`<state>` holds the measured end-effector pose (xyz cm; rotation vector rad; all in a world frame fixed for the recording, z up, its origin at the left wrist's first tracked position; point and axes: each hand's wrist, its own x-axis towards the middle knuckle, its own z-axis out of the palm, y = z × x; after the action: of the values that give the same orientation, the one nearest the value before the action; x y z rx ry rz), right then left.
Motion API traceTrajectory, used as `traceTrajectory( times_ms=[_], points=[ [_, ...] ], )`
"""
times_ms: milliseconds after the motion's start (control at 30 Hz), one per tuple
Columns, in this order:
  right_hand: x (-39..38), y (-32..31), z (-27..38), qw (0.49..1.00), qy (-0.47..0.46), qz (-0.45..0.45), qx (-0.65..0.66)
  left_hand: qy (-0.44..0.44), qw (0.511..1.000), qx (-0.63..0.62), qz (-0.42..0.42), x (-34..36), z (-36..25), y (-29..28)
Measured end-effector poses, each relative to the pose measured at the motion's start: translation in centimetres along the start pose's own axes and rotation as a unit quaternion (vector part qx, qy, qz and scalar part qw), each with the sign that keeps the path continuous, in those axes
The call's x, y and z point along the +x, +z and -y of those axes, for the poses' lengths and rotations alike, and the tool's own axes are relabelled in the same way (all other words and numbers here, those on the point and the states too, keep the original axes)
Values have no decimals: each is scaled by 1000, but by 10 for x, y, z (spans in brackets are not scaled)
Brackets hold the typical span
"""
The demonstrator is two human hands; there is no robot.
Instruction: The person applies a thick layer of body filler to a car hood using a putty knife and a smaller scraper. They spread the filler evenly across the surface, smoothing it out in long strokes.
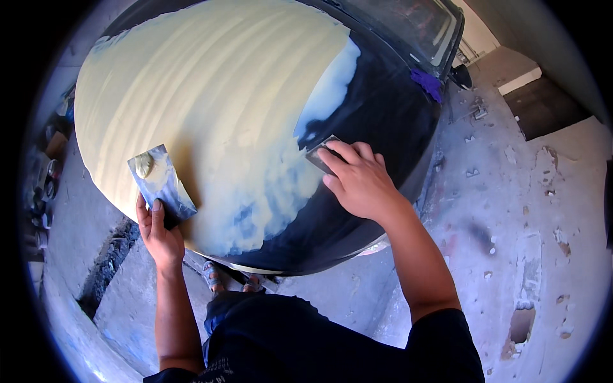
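Two bare hands over a dark car hood (389, 108), seen from the head camera. Left hand (159, 233) clamped on a flat mixing board (163, 185) bearing a dab of pale filler (143, 165), at the hood's near left edge. Right hand (357, 182) closed on a small spreader (317, 153), pressed flat at the rim of the cream filler coat (211, 96). Apparently mid-spreading; any further stroke calling for even pressure. Blurred cans (45, 185) far left, contents untellable.
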<state>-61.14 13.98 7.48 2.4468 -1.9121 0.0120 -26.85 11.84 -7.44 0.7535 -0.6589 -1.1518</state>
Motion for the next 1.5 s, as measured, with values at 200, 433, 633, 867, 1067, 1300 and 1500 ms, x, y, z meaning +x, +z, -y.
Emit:
traceTrajectory(
  times_ms=[200,433,633,867,1067,1300,1500],
  points=[
    [-5,19,0,1000,5,23,8,3,1000,17,-9,-2,-2,2],
    [-15,-2,-11,999,7,32,0,18,1000,21,-10,1,0,-2],
    [17,-7,-4,998,32,44,10,20,999,30,1,0,0,3],
    [-38,9,36,996,5,90,15,17,999,34,-20,-2,-1,-2],
    [-60,5,21,997,-35,66,-29,20,999,34,-11,1,-2,-2],
    [8,3,3,997,69,32,21,18,999,40,-11,1,1,2],
    [-45,9,57,993,32,117,15,21,998,54,-9,-2,-2,-3]
  ],
)
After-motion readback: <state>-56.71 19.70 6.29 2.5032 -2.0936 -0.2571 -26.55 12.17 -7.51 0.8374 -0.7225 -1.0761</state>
